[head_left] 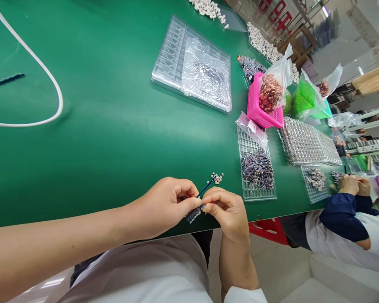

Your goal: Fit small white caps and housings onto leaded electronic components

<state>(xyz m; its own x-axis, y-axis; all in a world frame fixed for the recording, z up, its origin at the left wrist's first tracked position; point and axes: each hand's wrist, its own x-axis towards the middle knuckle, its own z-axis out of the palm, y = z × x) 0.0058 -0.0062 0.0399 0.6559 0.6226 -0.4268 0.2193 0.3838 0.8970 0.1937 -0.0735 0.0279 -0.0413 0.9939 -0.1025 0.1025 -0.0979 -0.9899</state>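
My left hand and my right hand meet at the front edge of the green table, thumbs and forefingers pinched close together. Between them is a dark blue strip that slants up to the right. Below my left thumb a small block of blue-and-silver pieces shows, partly covered by the fingers. Whatever is at my right fingertips is too small to make out. Just beyond the strip lies a little pile of small white parts.
Right of my hands, a clear tray holds many small wired parts. Behind it stands a pink basket with copper-coloured pieces. Stacked clear trays lie farther back. A white cable curves at left. A co-worker's hands are far right.
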